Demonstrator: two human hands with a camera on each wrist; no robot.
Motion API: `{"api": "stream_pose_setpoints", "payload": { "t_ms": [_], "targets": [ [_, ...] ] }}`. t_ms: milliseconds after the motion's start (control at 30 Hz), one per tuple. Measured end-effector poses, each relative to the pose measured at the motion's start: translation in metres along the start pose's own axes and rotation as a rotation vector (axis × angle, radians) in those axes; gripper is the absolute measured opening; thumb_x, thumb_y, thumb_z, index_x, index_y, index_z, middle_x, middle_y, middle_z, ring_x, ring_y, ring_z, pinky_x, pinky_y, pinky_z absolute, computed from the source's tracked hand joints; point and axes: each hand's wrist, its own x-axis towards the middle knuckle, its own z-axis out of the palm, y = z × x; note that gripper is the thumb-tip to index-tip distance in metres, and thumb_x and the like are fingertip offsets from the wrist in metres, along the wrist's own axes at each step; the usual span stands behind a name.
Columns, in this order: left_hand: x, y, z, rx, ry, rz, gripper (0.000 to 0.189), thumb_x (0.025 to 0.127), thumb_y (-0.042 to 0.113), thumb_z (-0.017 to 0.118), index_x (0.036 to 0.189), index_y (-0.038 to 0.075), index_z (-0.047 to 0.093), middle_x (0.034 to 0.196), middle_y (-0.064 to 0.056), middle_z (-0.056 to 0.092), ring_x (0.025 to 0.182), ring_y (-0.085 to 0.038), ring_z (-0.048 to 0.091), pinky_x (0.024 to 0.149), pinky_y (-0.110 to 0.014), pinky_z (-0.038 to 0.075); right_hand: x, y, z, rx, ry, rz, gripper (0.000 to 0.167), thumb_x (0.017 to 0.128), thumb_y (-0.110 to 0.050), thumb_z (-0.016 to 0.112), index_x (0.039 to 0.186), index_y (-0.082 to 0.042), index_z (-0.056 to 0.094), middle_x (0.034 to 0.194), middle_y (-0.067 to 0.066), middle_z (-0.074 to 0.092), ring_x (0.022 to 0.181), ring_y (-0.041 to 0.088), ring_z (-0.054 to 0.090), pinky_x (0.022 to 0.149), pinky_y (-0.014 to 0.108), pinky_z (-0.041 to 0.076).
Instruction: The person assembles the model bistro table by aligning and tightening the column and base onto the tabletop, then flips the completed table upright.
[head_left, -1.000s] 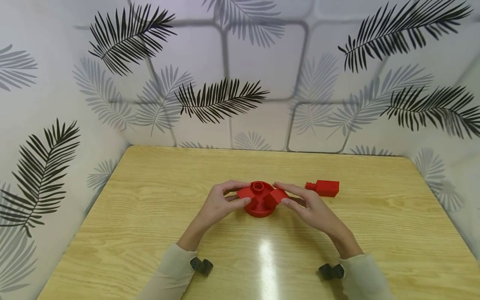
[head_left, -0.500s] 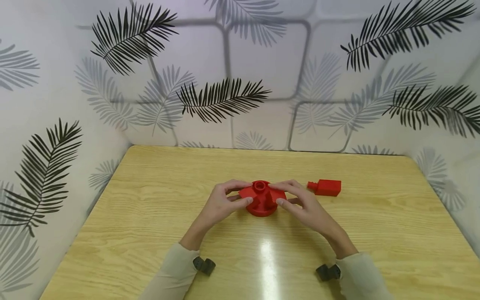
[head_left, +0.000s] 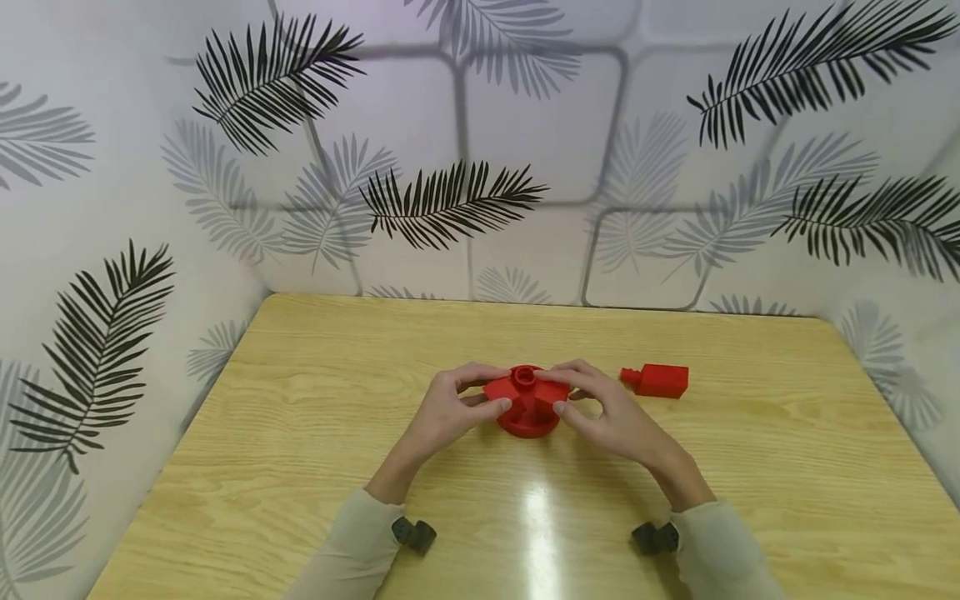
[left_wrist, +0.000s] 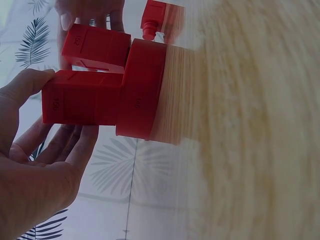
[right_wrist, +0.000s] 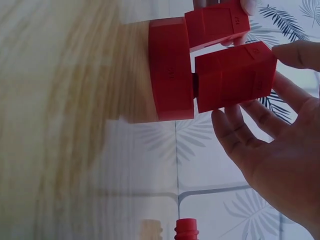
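Note:
A round red plastic base (head_left: pixel 529 430) sits on the table with a ring-shaped socket (head_left: pixel 524 377) at its top. The left hand (head_left: pixel 448 408) grips a red block (left_wrist: pixel 82 97) between thumb and fingers, on the base's left side. On the other side, the right hand (head_left: pixel 617 415) pinches a second red block (right_wrist: pixel 235 75) by its outer end. In the right wrist view that block tilts over the base, with a narrow gap and a dark neck between them. From the left wrist, the first block appears to touch the base. Fingers partly cover both blocks.
A loose red block with a ridged, narrower end (head_left: pixel 657 380) lies on the table to the right, beyond the right hand. The wooden table (head_left: pixel 315 392) meets a wall (head_left: pixel 480 125) patterned with leaves at its back edge.
The right hand has brought its block leftward, closer to the middle of the base, and the block sits less tilted. The left hand has stayed nearly still, and the head view has shifted slightly.

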Motion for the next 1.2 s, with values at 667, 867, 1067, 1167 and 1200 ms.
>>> {"api": "stream_pose_setpoints", "payload": {
  "t_ms": [667,867,1067,1167,1200],
  "targets": [
    [0.000,-0.001,-0.001,0.012,-0.002,0.000,0.041,0.091,0.007,0.077,0.129,-0.004,0.067,0.126,-0.012,0.067,0.117,-0.028,0.063,0.097,-0.034,0.056,0.008,0.004,-0.003,0.093,0.048,0.053,0.046,0.088,-0.012,0.081,0.132,-0.005,0.069,0.127,0.009,0.070,0.115,0.027,0.067,0.088,0.036,0.061],
    [0.001,-0.003,-0.003,0.006,0.002,0.002,0.041,0.091,0.008,0.078,0.129,-0.004,0.068,0.126,-0.013,0.067,0.118,-0.028,0.063,0.097,-0.034,0.056,0.007,0.002,-0.004,0.109,0.052,0.108,0.044,0.090,-0.018,0.081,0.131,-0.006,0.070,0.126,0.009,0.070,0.113,0.028,0.068,0.086,0.031,0.061],
    [0.001,-0.004,-0.002,0.011,0.003,0.002,0.040,0.091,0.007,0.078,0.129,-0.003,0.068,0.127,-0.012,0.067,0.117,-0.029,0.063,0.096,-0.034,0.057,0.010,0.003,0.000,0.111,0.068,0.121,0.035,0.093,-0.022,0.079,0.125,-0.014,0.068,0.118,0.001,0.071,0.108,0.022,0.068,0.091,0.037,0.060],
    [0.001,-0.004,-0.001,0.011,0.004,0.008,0.040,0.091,0.007,0.077,0.129,-0.003,0.068,0.127,-0.013,0.067,0.117,-0.029,0.064,0.096,-0.034,0.057,0.010,0.004,0.001,0.124,0.087,0.129,0.032,0.092,-0.022,0.080,0.120,-0.014,0.065,0.115,0.001,0.070,0.109,0.023,0.068,0.094,0.046,0.058],
    [0.001,-0.003,-0.001,0.012,0.005,0.009,0.040,0.091,0.007,0.077,0.129,-0.003,0.068,0.127,-0.013,0.067,0.117,-0.029,0.064,0.096,-0.034,0.057,0.010,0.004,0.002,0.131,0.093,0.130,0.032,0.092,-0.022,0.080,0.118,-0.013,0.064,0.116,0.002,0.071,0.110,0.025,0.068,0.095,0.048,0.057]
  ]
}}
